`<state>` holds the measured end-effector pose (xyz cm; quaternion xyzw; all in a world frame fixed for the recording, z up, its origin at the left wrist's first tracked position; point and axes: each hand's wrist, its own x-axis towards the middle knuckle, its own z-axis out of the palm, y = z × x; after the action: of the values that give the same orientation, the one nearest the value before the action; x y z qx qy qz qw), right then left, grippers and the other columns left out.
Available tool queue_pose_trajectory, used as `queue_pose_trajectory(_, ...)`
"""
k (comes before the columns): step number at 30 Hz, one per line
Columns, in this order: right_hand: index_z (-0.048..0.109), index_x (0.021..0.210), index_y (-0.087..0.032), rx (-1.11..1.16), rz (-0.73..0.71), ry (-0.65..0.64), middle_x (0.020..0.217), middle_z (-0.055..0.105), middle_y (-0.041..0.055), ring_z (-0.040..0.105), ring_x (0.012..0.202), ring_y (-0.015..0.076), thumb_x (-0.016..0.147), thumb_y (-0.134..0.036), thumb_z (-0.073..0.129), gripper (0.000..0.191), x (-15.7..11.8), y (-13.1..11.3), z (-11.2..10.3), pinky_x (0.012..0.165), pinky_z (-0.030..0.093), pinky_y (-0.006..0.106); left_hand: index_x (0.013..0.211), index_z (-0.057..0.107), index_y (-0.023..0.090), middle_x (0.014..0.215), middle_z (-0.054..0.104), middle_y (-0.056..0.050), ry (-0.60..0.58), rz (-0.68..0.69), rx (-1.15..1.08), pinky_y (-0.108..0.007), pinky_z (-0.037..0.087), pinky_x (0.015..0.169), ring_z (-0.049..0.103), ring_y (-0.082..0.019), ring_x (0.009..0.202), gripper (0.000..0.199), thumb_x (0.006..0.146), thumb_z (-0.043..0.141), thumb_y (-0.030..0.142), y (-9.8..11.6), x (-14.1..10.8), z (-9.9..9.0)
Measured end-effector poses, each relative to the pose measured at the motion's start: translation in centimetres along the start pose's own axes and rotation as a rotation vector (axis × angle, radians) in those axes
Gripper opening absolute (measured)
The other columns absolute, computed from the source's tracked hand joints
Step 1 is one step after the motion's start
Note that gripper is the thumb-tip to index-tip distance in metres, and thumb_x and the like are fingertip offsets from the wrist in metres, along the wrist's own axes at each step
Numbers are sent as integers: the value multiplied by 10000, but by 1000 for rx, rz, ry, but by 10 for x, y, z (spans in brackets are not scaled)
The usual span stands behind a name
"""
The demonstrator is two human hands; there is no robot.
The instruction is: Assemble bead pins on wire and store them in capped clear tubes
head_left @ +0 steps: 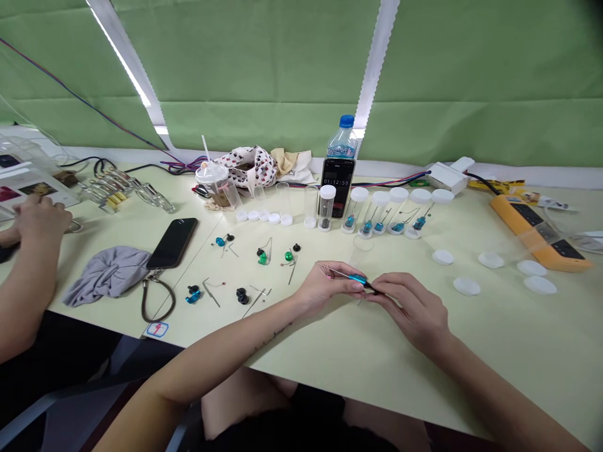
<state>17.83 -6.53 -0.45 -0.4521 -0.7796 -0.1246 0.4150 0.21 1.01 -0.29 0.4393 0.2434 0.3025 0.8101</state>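
Note:
My left hand (325, 289) is closed on a small blue part (358, 279) with thin metal wires running back over the palm. My right hand (414, 307) pinches the black end (371, 288) of the same piece. Just behind my hands stands a clear open tube (362, 251). Left of them lie small sets of parts: green pieces (289, 256), blue pieces (193, 296) and black pieces (242, 295), with thin metal rods beside them. Further back, several capped clear tubes (379, 213) hold blue parts with wires, and one capped tube (326, 207) holds a dark part.
A phone showing a timer (338, 182) leans on a water bottle (342, 141). White caps (467, 286) and an orange power strip (537, 232) lie right. At left are a dark phone (173, 243), a grey cloth (106, 273) and another person's hand (42, 216).

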Motion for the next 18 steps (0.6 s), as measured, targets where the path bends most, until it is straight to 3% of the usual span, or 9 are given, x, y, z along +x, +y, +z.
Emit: queue_pose_trajectory(18, 616, 961, -242, 55, 67, -8, 839, 683, 31, 653, 699, 143, 811, -181, 623, 162, 0, -2, 0, 581, 525, 247, 803, 693, 110, 740, 685, -48, -4, 40, 19, -303, 485, 740, 620, -127, 668, 351, 498, 825, 222, -2, 0, -1)
